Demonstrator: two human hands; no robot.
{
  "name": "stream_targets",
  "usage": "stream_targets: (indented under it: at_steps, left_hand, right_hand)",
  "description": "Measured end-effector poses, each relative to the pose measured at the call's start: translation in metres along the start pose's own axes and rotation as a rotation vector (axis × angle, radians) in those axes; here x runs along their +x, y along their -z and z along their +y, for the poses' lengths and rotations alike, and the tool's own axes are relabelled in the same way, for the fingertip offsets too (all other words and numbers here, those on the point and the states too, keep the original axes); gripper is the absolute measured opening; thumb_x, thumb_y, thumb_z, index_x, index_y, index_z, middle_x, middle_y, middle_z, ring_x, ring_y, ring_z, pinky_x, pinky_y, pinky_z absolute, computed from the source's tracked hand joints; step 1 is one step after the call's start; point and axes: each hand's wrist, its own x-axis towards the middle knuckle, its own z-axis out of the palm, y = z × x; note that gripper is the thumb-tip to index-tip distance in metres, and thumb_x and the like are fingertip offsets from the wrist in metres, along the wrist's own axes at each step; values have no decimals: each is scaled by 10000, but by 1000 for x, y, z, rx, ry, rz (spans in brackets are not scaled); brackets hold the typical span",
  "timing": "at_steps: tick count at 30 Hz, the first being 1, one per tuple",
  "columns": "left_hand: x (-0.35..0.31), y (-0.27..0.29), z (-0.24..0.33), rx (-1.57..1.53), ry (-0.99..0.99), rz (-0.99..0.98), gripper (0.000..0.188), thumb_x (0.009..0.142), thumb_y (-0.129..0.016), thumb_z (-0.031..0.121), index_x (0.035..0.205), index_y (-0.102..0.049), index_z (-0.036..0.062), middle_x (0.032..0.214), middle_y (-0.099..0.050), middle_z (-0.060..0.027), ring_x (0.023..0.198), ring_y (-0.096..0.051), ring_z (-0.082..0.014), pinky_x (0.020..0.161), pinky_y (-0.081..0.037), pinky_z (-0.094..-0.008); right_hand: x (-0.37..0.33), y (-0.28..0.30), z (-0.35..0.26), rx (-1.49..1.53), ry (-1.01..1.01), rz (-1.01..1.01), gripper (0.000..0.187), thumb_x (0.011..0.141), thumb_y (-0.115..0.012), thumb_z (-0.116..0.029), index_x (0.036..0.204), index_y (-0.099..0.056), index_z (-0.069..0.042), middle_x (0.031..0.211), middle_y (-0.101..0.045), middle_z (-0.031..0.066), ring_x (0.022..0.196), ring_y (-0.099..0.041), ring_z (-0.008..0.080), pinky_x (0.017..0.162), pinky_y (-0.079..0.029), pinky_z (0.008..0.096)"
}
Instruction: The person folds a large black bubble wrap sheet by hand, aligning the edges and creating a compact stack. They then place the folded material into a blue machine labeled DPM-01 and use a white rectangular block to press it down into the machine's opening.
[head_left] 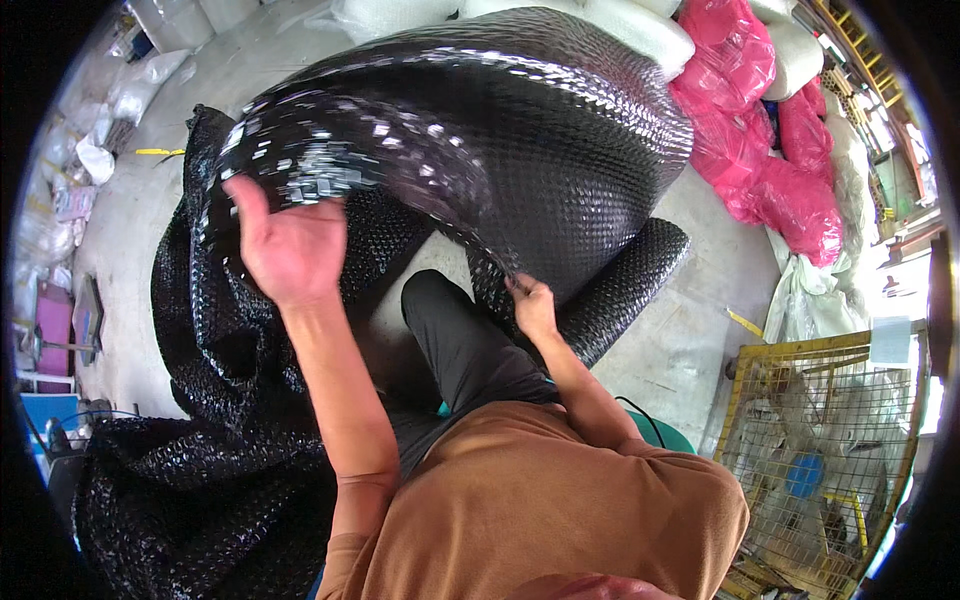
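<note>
A large sheet of black bubble wrap (560, 150) billows up in front of me, its left part smeared by motion. My left hand (295, 245) is raised at the sheet's left side, palm showing and thumb spread; its fingertips are lost against the blurred sheet. Lower and to the right, my right hand (532, 302) pinches the near edge of the bubble wrap. A rolled part of the black wrap (630, 290) lies on the floor to the right of that hand. More black wrap (200, 490) sits in loose folds at my left.
Pink plastic bundles (740, 120) and clear wrap rolls (640, 35) are heaped at the back right. A yellow wire cage (820, 450) with clear plastic and something blue inside stands at my right. Plastic bags (95, 150) line the left side of the grey floor (650, 370).
</note>
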Motion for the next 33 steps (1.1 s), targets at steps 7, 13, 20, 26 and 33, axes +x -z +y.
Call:
stream_targets:
  at_steps: [7, 13, 20, 26, 33]
  left_hand:
    - [-56, 106, -29, 840, 149, 262, 655, 953, -678, 318, 1487, -443, 19, 1440, -571, -122, 1297, -555, -271, 1170, -369, -497]
    - [-174, 212, -169, 1183, 658, -151, 936, 834, -885, 226, 1563, -353, -20, 1487, -506, -144, 1344, -485, -225, 1156, -382, -408]
    - [-124, 184, -188, 425, 428, 605, 741, 925, -663, 647, 1319, -594, 23, 1229, -684, -102, 1113, -667, -310, 984, -548, -457]
    - [-32, 23, -80, -31, 342, 78, 562, 1080, -491, 455, 1476, -515, 56, 1436, -607, -151, 1314, -578, -292, 1128, -450, -538]
    - [-20, -41, 44, -218, -31, -325, 662, 1068, -470, 503, 1541, -427, 42, 1573, -446, -218, 1454, -418, -400, 1220, -287, -633]
  right_hand:
    - [48, 64, -122, 244, 531, 271, 515, 721, -415, 69, 1160, -683, 75, 981, -760, 163, 891, -705, 246, 848, -516, 323]
    - [-25, 13, -246, 418, 742, -222, 584, 687, -459, 179, 1194, -703, 22, 1116, -735, 229, 1068, -715, 303, 980, -521, 357]
    - [-80, -13, -233, 441, 1119, -603, 508, 744, -813, -91, 1240, -709, -57, 1295, -688, 162, 1272, -607, 360, 1083, -459, 443]
    - [-56, 18, -162, 104, 962, 321, 1074, 654, -933, -282, 1547, -399, -14, 1578, -381, 273, 1438, -395, 441, 1180, -283, 551]
    - [-16, 0, -32, -223, 375, -54, 493, 843, -857, -222, 1230, -669, 21, 1136, -743, 213, 1051, -706, 330, 962, -511, 426]
